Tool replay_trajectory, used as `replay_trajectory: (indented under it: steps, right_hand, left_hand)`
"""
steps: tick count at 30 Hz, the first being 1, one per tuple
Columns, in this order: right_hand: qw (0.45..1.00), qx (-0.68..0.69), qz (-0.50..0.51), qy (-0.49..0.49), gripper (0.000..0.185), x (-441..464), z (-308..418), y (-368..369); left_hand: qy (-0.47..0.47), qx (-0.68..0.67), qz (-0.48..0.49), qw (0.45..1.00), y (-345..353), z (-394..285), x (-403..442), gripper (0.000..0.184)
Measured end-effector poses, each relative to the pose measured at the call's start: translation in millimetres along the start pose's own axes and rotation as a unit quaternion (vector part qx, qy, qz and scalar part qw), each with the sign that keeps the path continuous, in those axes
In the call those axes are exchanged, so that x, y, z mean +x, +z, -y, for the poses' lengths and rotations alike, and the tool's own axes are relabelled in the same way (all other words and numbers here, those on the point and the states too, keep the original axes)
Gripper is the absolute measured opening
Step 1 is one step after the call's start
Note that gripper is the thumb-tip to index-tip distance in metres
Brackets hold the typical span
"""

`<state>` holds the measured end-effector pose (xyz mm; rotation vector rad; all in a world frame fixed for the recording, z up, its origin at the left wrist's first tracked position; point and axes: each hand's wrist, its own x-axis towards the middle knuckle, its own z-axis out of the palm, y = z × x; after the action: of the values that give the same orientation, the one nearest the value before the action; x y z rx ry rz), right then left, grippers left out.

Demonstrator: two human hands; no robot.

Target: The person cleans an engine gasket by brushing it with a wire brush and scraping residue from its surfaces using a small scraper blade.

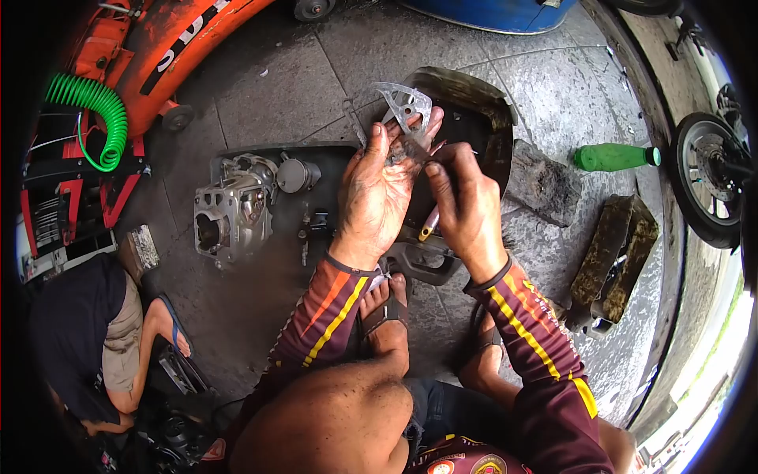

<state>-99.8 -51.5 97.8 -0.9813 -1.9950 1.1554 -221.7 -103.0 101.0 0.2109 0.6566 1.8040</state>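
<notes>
A: What did we have at our hands?

B: A thin, pale metal plate [422, 104] with cut-outs in it, set against the fingers of our left hand [377, 188]. We had that palm turned up and smudged dark, the thumb apart from the fingers. Whether they clamped the plate, we could not tell.

A: And our right hand [467, 201]?

B: We held it just beside the left palm, thumb and forefinger bent toward each other. We could not make out whether they met or pinched something small. A yellow-ended tool [429, 225] showed between our hands, partly hidden.

A: What lay around us?

B: Beyond our fingers we saw a dark tray [499, 130] on the tiled floor [300, 71]. To the left sat a metal engine part [251, 197], with a piston [297, 175] just beside it.

A: And to the right?

B: A grimy dark slab [545, 183] near the tray, then a green bottle [608, 157] on its side, a dirty, boxy part [612, 257] and a wheel [711, 178] near the edge of our view.

A: Were we alone?

B: No, another person [79, 332] in a dark top was at our left, below a green coiled hose [110, 110] and an orange machine [178, 47].
</notes>
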Motion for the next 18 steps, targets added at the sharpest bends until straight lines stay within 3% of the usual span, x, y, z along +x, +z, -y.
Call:
replay_trajectory:
  steps: [1,5,7,12,13,15,18]
  right_hand:
    - [0.999,-0.018,-0.005,-0.047,0.012,-0.9,-1.0,2.4]
    - [0.999,-0.007,-0.008,0.046,0.011,6.4,6.7,-7.9]
    - [1.000,0.002,-0.010,-0.027,0.011,1.2,0.2,-1.2]
    - [1.000,-0.007,-0.025,-0.003,0.012,5.8,0.2,-4.5]
    - [0.999,-0.019,0.011,0.031,0.012,1.9,0.5,-4.6]
    - [0.999,-0.007,-0.003,-0.038,0.011,-1.3,0.8,2.7]
    - [1.000,0.006,-0.018,0.022,0.009,5.6,7.3,-4.7]
  left_hand:
    - [-0.002,-0.002,0.001,1.000,0.8,0.9,0.6,0.048]
    - [-0.020,-0.027,-0.014,0.999,0.5,0.3,-1.7,0.048]
    - [-0.016,-0.026,-0.009,0.999,-3.3,0.4,-1.5,0.048]
    - [-0.038,-0.055,-0.024,0.997,-3.1,0.9,-2.6,0.047]
    - [-0.038,-0.055,-0.023,0.998,-3.4,1.2,-2.5,0.047]
    - [-0.024,-0.023,-0.023,0.999,-3.3,1.9,-1.5,0.048]
    - [-0.028,-0.018,-0.017,0.999,0.5,2.8,-1.1,0.048]
